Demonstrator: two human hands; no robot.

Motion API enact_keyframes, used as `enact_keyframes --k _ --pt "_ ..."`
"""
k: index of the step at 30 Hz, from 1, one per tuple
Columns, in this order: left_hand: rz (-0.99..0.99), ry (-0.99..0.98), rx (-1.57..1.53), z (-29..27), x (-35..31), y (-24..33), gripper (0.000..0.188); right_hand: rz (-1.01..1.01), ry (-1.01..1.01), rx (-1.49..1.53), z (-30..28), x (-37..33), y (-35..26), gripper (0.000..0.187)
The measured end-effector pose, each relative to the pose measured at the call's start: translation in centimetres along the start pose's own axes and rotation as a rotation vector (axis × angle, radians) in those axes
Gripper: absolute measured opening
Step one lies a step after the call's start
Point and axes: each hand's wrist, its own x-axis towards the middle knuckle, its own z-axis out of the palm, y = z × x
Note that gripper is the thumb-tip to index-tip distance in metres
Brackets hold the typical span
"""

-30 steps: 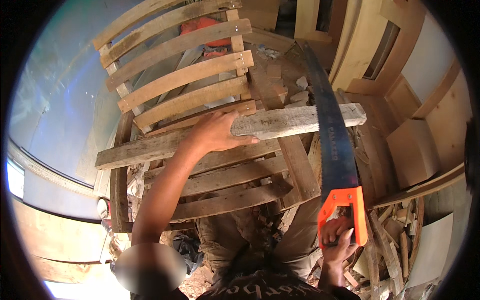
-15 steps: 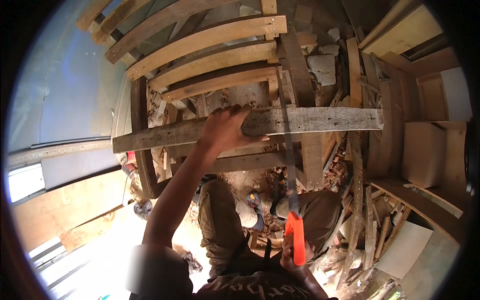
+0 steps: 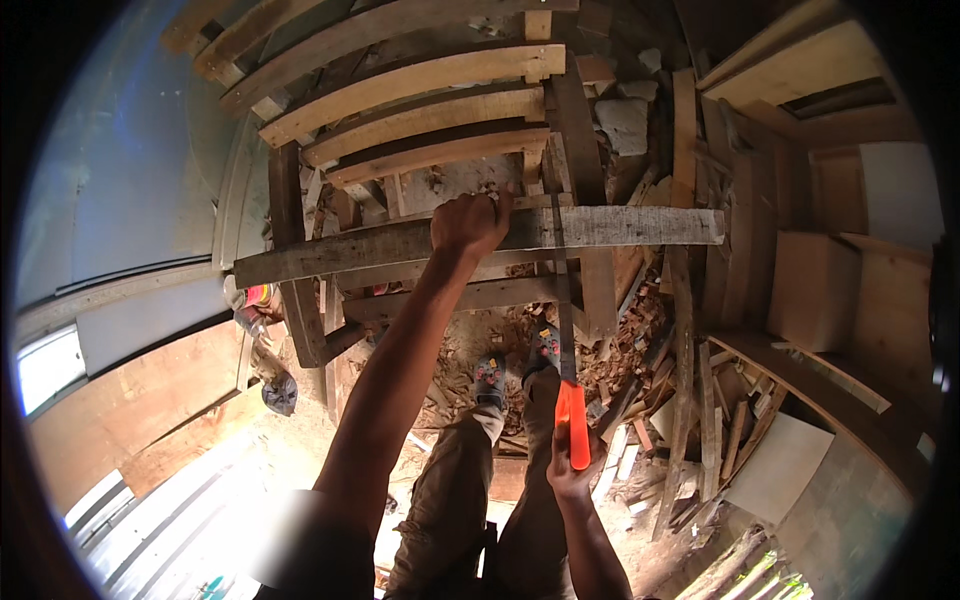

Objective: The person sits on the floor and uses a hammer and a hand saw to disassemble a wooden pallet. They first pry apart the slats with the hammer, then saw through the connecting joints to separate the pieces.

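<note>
A weathered grey wooden plank (image 3: 640, 226) lies crosswise in front of me on a rough timber frame. My left hand (image 3: 468, 228) grips it near its middle, fingers curled over the far edge. To the right of that hand, the thin blade of a handsaw (image 3: 563, 300) crosses the plank and points away from me. My right hand (image 3: 574, 470) is closed around the saw's orange handle, on the near side of the plank. I cannot make out how deep the blade sits in the wood.
Beyond the plank stands a slatted wooden frame (image 3: 420, 108). Wood scraps and chips (image 3: 630, 350) litter the ground around my shoes (image 3: 490, 378). Long sticks and boards (image 3: 684, 400) lean at the right, beside wooden boxes (image 3: 815, 285). A blue-grey sheet wall (image 3: 130, 180) rises at the left.
The saw and my right hand have moved forward, farther from my body. My left hand has closed more tightly over the plank. My legs look straighter, and both shoes show more clearly.
</note>
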Motion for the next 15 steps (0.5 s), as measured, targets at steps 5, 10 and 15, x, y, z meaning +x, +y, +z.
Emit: enact_keyframes --k 5,10,15 --pt "-0.051 0.002 0.048 -0.5 -0.5 0.7 0.065 0.027 0.051 0.006 0.0 -1.2 -2.0 0.021" --pt "-0.016 0.059 0.102 -1.5 -0.4 1.3 0.063 0.123 0.093 0.151 0.2 -2.3 -4.1 0.028" --pt "0.036 0.182 -0.063 -4.3 -0.4 0.8 0.065 0.110 0.098 0.103 -0.2 -3.0 -4.7 0.027"
